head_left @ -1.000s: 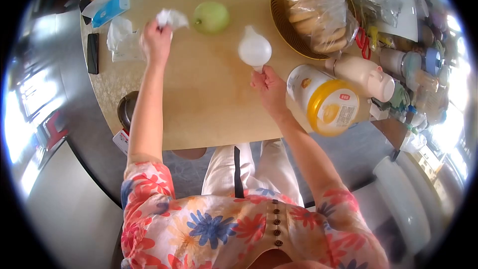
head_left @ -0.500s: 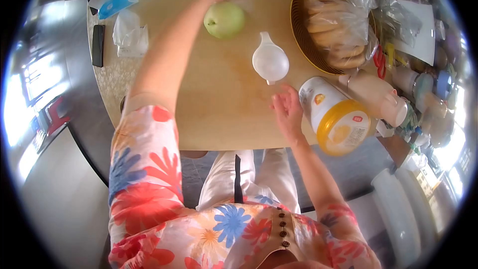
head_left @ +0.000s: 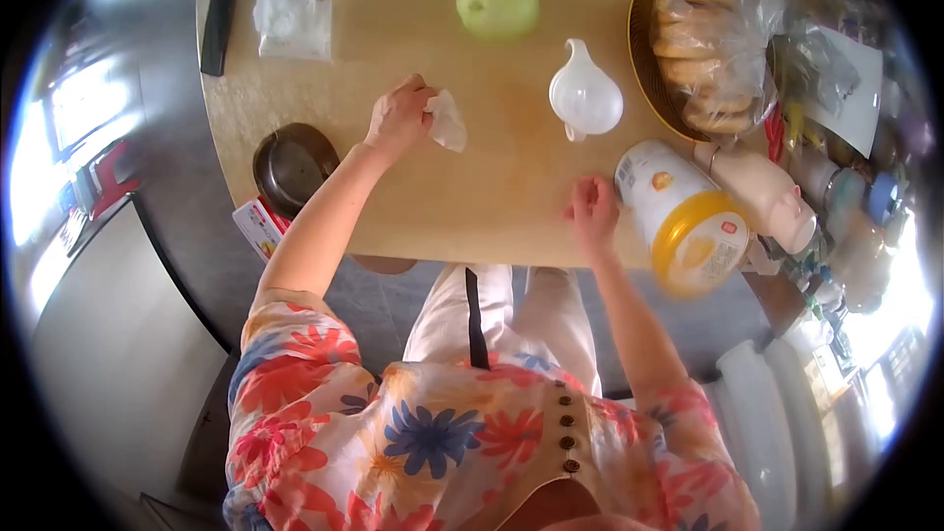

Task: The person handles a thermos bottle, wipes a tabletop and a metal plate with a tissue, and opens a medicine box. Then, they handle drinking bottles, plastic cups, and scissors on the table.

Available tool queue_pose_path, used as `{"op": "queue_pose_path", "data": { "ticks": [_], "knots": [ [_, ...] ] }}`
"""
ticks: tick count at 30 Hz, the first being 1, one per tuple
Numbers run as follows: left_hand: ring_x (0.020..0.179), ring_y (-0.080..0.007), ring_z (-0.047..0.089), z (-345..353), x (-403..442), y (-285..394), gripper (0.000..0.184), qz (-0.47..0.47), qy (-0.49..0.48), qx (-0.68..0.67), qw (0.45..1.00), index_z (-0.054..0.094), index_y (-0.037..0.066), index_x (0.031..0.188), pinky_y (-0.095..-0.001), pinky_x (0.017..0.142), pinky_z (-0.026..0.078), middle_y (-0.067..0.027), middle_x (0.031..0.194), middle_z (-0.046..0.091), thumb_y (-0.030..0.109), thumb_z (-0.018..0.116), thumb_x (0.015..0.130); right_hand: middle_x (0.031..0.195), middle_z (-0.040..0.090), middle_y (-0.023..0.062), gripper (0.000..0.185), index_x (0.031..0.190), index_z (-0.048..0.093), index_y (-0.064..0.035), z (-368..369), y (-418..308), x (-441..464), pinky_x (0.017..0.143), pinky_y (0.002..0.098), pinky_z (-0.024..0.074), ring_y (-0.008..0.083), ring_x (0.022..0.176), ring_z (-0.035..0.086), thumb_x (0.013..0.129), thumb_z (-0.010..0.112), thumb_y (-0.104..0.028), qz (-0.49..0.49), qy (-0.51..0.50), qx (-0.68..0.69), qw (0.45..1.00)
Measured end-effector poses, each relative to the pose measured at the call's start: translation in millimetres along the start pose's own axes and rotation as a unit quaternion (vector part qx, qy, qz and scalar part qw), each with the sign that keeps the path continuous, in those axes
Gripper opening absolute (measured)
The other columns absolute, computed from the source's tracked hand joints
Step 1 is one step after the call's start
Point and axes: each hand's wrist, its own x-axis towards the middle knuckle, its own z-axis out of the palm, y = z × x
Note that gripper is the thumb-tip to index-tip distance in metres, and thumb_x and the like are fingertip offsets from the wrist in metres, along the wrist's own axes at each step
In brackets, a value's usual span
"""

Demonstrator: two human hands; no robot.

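Note:
My left hand (head_left: 398,120) is closed on a crumpled white tissue (head_left: 447,122), which sticks out to the right of its fingers just over the table. My right hand (head_left: 594,216) rests near the table's front edge, fingers loosely curled and the thumb apart, with nothing visible in it. Just right of that hand lies a white canister (head_left: 661,187) with a yellow lid, tipped toward me. A small white strainer-like cup (head_left: 587,98) with a handle lies beyond my right hand. Farther off, a pale green round fruit (head_left: 498,6) sits on the table.
At the right stands a woven basket (head_left: 641,39) with bagged bread (head_left: 698,54). A pinkish bottle (head_left: 757,192) lies beside the canister. A dark round pan (head_left: 295,169) sits at the left edge. Behind it are a tissue pack (head_left: 295,29) and a black phone-like object (head_left: 217,34).
My left hand has come back from beyond the fruit toward me, with the tissue now plainly in it. My right hand's fingers have curled more. The view has shifted, bringing the pan into sight.

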Motion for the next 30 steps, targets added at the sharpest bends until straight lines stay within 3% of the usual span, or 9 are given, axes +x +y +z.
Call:
{"op": "queue_pose_path", "data": {
  "ticks": [1,3,5,9,11,16,19,23,30],
  "knots": [
    [0.086,-0.0325,0.059,-0.6,-10.1,7.1,0.029,-0.007,-0.03,-0.026,0.999,0.059,0.01,0.1,-0.0422,0.07,0.048,-0.0145,0.09,0.061,0.014,0.058,0.071,0.063,0.05,0.0011,0.018,0.096,0.05,-0.004,-2.2,3.0,-0.2,0.044,0.0235,0.046,0.0091,0.048,0.053,0.085,0.058,-0.015,0.0,-0.005,-0.01,1.0],
    [0.087,-0.0315,0.059,-24.5,27.2,10.5,0.024,-0.178,-0.032,-0.031,0.983,0.06,0.009,0.095,-0.0415,0.071,0.048,-0.0137,0.091,0.061,0.016,0.057,0.072,0.062,0.05,0.0013,0.018,0.095,0.05,-0.004,-3.2,6.3,4.3,0.043,0.0241,0.0459,0.0094,0.046,0.053,0.084,0.058,-0.015,-0.004,-0.014,-0.03,0.999],
    [0.085,-0.031,0.059,-22.4,69.4,-13.3,0.02,-0.055,0.158,0.023,0.986,0.061,0.008,0.09,-0.0423,0.07,0.048,-0.0136,0.091,0.06,0.017,0.054,0.075,0.06,0.05,0.0012,0.017,0.094,0.05,-0.0039,-2.2,5.0,5.4,0.042,0.0243,0.0458,0.0097,0.046,0.053,0.084,0.058,-0.015,-0.008,-0.019,-0.009,1.0],
    [0.083,-0.0288,0.057,23.9,55.7,32.5,0.017,-0.029,0.143,0.046,0.988,0.061,0.009,0.084,-0.0404,0.069,0.048,-0.0102,0.09,0.058,0.016,0.054,0.07,0.057,0.05,0.0013,0.015,0.092,0.049,-0.0034,-0.2,-1.2,2.4,0.041,0.0243,0.0454,0.01,0.045,0.053,0.084,0.057,-0.013,0.001,-0.015,-0.007,1.0],
    [0.085,-0.0276,0.056,65.5,12.6,56.9,0.015,-0.035,0.161,-0.095,0.982,0.06,0.01,0.083,-0.0399,0.07,0.048,-0.0076,0.091,0.057,0.014,0.055,0.069,0.058,0.05,0.0017,0.014,0.092,0.049,-0.0029,1.0,1.2,2.1,0.041,0.0241,0.0454,0.0099,0.044,0.053,0.084,0.057,-0.012,0.023,-0.012,0.029,0.999],
    [0.083,-0.0278,0.056,65.2,-67.6,83.8,0.019,0.036,0.062,-0.13,0.989,0.061,0.011,0.085,-0.037,0.069,0.048,-0.0069,0.087,0.056,0.006,0.054,0.068,0.06,0.051,0.0025,0.013,0.092,0.05,-0.0019,-2.0,4.1,3.3,0.04,0.0242,0.0453,0.0092,0.044,0.051,0.085,0.056,-0.011,-0.01,-0.014,0.021,1.0],
    [0.086,-0.0298,0.055,61.6,-60.5,57.7,0.018,-0.068,0.115,-0.103,0.986,0.061,0.01,0.088,-0.0377,0.073,0.048,-0.0106,0.09,0.058,0.009,0.052,0.073,0.062,0.052,0.0026,0.014,0.092,0.051,-0.0015,-1.8,20.8,8.2,0.04,0.024,0.0447,0.0089,0.045,0.051,0.085,0.055,-0.012,-0.03,-0.026,0.039,0.998],
    [0.075,-0.0262,0.058,28.6,-70.4,76.5,0.032,-0.01,0.194,-0.149,0.969,0.06,0.009,0.099,-0.0347,0.066,0.047,-0.0095,0.087,0.058,0.0,0.051,0.07,0.064,0.053,0.0021,0.02,0.098,0.052,-0.0017,-1.7,-3.1,-4.3,0.041,0.0221,0.042,0.0085,0.048,0.052,0.085,0.057,-0.016,0.027,-0.068,0.05,0.996],
    [0.072,-0.0151,0.059,48.4,-159.8,153.3,0.037,-0.044,-0.019,-0.448,0.893,0.056,0.006,0.109,-0.0258,0.066,0.048,-0.0107,0.083,0.062,-0.003,0.052,0.073,0.07,0.057,0.0021,0.03,0.102,0.057,-0.002,21.5,-26.3,-44.8,0.043,0.0198,0.0392,0.0072,0.051,0.051,0.081,0.064,-0.022,0.053,-0.262,0.071,0.961]
  ]
}}
